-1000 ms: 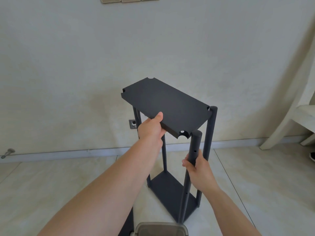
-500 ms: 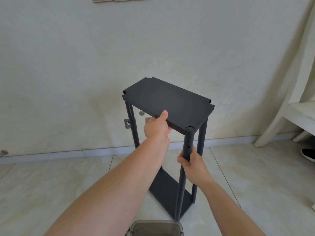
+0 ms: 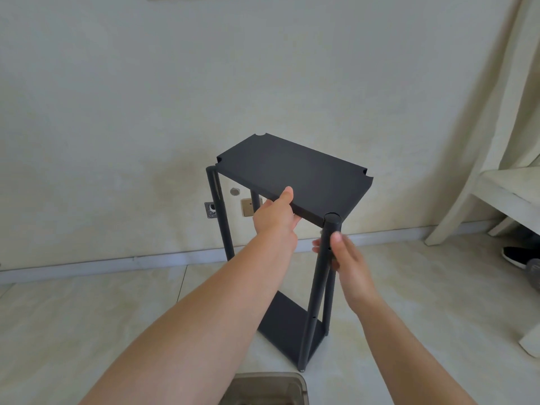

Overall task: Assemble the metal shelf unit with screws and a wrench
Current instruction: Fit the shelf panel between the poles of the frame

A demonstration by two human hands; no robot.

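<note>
Against the wall at about ten o'clock from the frame, a small grey wall fitting [image 3: 211, 209] sits low, half hidden behind the far-left post [image 3: 219, 213], with a round plug [image 3: 234, 191] and a brass plate [image 3: 248, 207] just to its right, seen between the posts. The left hand [image 3: 276, 217] reaches forward and grips the near long edge of the top shelf panel [image 3: 295, 173], thumb on the upper face and fingers curled underneath; the forearm crosses the view from seven o'clock and covers part of the bottom shelf [image 3: 287, 328] on the tiled floor [image 3: 87, 317]. The panel is dark, level-looking but skewed, its notched near corner touching the cap of the near-right post [image 3: 317, 287]; the far-left corner lies beside its post rather than around it. The right hand [image 3: 347, 255] is blurred, fingers loosely extended just beside the near-right post with the thumb up, holding nothing that can be seen. At six o'clock a translucent brown bin [image 3: 271, 388] cuts off the bottom edge. Towards three o'clock stand a white wooden bench [image 3: 508, 194], and a black shoe [image 3: 515, 256] on the floor beneath it.
</note>
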